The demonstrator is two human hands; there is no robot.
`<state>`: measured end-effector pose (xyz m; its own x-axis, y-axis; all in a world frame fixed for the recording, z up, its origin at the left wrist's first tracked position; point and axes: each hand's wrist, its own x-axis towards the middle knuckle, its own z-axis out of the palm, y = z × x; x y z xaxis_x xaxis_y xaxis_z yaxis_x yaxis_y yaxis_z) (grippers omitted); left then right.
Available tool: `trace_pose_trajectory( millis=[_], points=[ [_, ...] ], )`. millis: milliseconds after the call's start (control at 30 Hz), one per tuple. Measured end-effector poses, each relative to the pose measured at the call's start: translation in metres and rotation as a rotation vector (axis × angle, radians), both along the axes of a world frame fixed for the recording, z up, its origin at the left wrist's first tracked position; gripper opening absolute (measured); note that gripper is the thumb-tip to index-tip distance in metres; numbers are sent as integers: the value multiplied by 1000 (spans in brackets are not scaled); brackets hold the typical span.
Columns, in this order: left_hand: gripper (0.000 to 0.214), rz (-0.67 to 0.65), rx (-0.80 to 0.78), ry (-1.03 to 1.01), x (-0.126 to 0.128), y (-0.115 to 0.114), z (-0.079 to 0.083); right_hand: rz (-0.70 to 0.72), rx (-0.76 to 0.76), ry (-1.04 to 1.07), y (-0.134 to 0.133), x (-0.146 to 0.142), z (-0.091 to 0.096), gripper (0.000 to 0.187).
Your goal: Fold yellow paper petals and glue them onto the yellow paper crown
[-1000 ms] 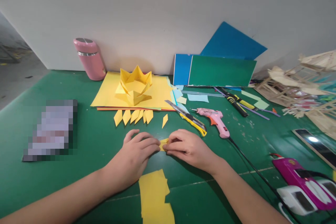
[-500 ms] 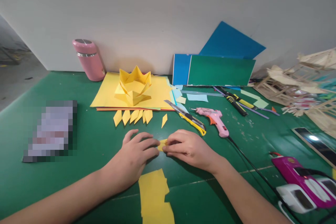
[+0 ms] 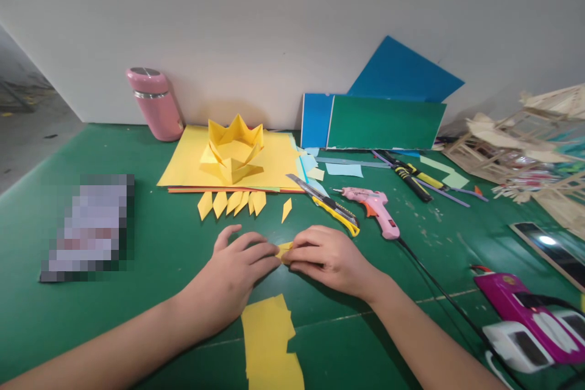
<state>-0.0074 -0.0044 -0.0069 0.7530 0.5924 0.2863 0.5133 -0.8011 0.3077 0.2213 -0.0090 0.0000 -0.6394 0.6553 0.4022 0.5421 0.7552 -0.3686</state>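
A small folded piece of yellow paper (image 3: 285, 250) lies low over the table between my two hands. My right hand (image 3: 336, 262) pinches its right end, with the fingers curled together. At the paper's left end, the fingertips of my left hand (image 3: 235, 268) are closed on it, while the outer fingers spread away. Part of the piece is hidden under the fingertips. Just beyond, a single yellow paper diamond (image 3: 286, 210) lies apart from a row of several more diamonds (image 3: 220, 203). Nearer to me is a yellow paper sheet (image 3: 267, 335) with notched edges.
A folded yellow paper crown shape (image 3: 233, 158) sits on stacked coloured paper (image 3: 178, 164). A utility knife (image 3: 329, 204) with its blade out and a pink glue gun (image 3: 372, 207) lie to the right. Also around are a pink flask (image 3: 155, 103), pliers (image 3: 411, 180), a power strip (image 3: 512, 298) and a phone (image 3: 551, 250).
Hardly anything differs. My left fingertips have shifted slightly right along the small paper piece, and my right hand stays almost in place.
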Motion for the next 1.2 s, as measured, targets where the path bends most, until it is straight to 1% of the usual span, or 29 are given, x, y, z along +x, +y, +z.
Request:
trace_pose_trajectory(
  millis=[200, 400, 600, 800, 900, 967, 1100, 1200],
  points=[
    [47, 14, -45, -1, 1, 0, 4, -23, 18, -36, -2, -2, -1, 19],
    [40, 26, -91, 8, 5, 0, 13, -8, 77, -3, -4, -8, -2, 19],
    [36, 52, -106, -22, 7, -1, 10, -83, 76, -44, -3, -13, -7, 24],
    [37, 51, -88, -27, 6, -1, 8, -78, 81, -43, -2, -15, -7, 25],
    [37, 44, -95, -23, 7, -1, 9, -112, 37, 12, -2, -16, -8, 23],
    [37, 46, -90, -28, 7, -1, 8, -107, -19, 42, -2, -14, -7, 18],
    [38, 52, -80, -28, 5, -1, 7, -15, -108, 39, -1, -6, -2, 10],
    [38, 54, -87, -24, 5, 0, 8, 15, -122, 44, 0, -1, 0, 10]
  ],
)
